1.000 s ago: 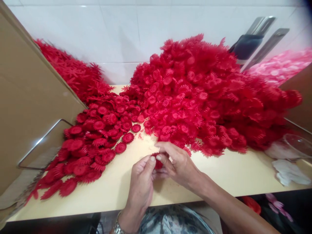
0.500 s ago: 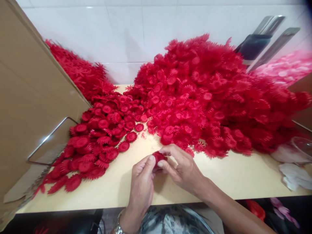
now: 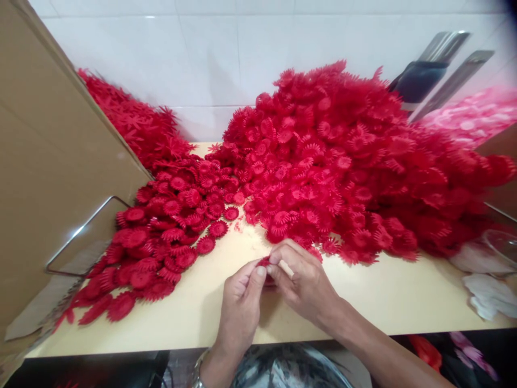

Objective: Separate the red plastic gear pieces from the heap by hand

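Flower piece (image 3: pixel 264 262), front center: pinched it between fingers (image 3: pixel 258 277) of left hand (image 3: pixel 241 296) and right hand (image 3: pixel 305 280), over desk (image 3: pixel 194 326), likely for steady control from both sides. Had darker pile (image 3: pixel 173 210) against cardboard (image 3: pixel 68 161) at left, seemingly to stop spreading; had bigger red heap (image 3: pixel 323 172) farther back, apparently for easy reach, just before tiled wall (image 3: pixel 202 59).

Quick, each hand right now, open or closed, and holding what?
Left hand: closed, holding a red piece, partly hidden.
Right hand: closed, pinching that same red piece.
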The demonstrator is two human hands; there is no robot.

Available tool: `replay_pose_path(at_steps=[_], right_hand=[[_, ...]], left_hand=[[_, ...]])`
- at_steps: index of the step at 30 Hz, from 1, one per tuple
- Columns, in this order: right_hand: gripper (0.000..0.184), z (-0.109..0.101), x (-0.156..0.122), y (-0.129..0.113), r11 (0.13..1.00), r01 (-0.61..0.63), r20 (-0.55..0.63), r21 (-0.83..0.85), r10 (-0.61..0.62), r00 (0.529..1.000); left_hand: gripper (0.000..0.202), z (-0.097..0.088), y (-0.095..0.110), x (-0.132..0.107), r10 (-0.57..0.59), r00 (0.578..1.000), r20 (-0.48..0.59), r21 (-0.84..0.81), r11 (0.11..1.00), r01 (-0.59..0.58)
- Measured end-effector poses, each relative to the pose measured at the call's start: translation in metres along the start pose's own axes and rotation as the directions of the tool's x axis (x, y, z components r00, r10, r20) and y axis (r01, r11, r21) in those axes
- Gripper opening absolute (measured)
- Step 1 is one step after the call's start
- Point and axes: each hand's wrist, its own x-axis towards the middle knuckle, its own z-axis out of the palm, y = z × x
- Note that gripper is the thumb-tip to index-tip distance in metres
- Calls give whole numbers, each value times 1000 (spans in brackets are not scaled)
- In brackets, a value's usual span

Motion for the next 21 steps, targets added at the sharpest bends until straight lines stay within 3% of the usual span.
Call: replay_pose_path(at_steps=[5,8,10,12,14,16,18,21], right_hand=[[12,-10,5,-4,944,-294,175,150,268,947],[14,-17,9,-4,921,-326,213,214,282,936],[14,-27,16,-3,919,-291,145,266,260,955],[13,-42,28,1,945,-218,-24,245,231,973],[9,-59,44,9,990,-135,-228,35,140,964],[8,-73,63,21,936,-77,-305,-344,-33,952],[17,-83,80,34,758,-75,-271,-648,-138,953],[21,-90,94,50,469,-127,-191,-874,-90,978]], left_hand=[[22,-3,4,-1,-107,993,59,-76,991,111],[21,-2,13,-1,-130,990,57,-112,984,136],[20,-3,20,0,-128,992,6,-130,983,128],[21,-5,26,0,-130,990,-58,-145,982,120],[20,-6,31,-1,-131,989,-71,-154,981,119],[19,-6,34,-1,-145,989,-42,-191,972,135],[24,-6,36,-1,-174,984,-27,-261,952,161],[23,-8,38,1,-234,972,-26,-374,904,208]])
